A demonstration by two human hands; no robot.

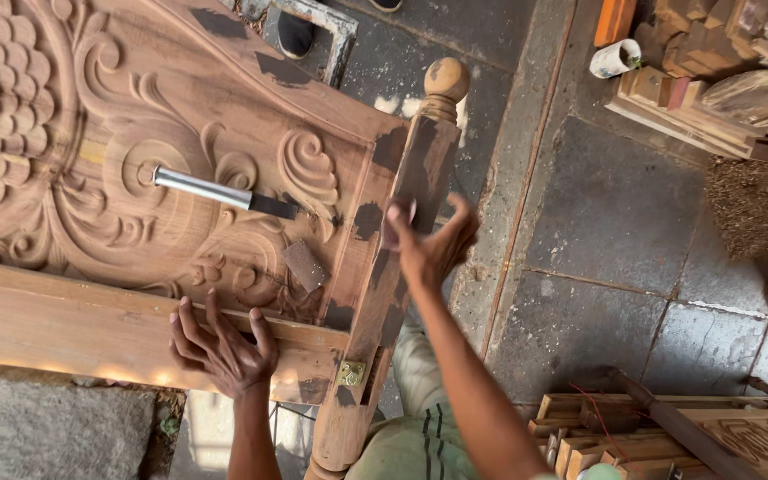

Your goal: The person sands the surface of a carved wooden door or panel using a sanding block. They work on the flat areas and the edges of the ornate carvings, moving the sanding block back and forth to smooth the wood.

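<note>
The left hand [224, 351] lies flat with fingers spread on the carved wood panel's [135, 133] bottom rail. The right hand [433, 244], fingers loose and blurry, presses on the post [402, 231]. A tool [224, 193] and sandpaper [304, 265] lie on the panel; a white cup [615, 58] stands on the floor.

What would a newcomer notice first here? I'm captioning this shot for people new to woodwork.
The big carved wooden panel of scrolls and petals fills the upper left, with a metal-handled tool lying on it. The left hand presses on the plain rail below. The right hand is blurred beside the knob-topped post.
</note>
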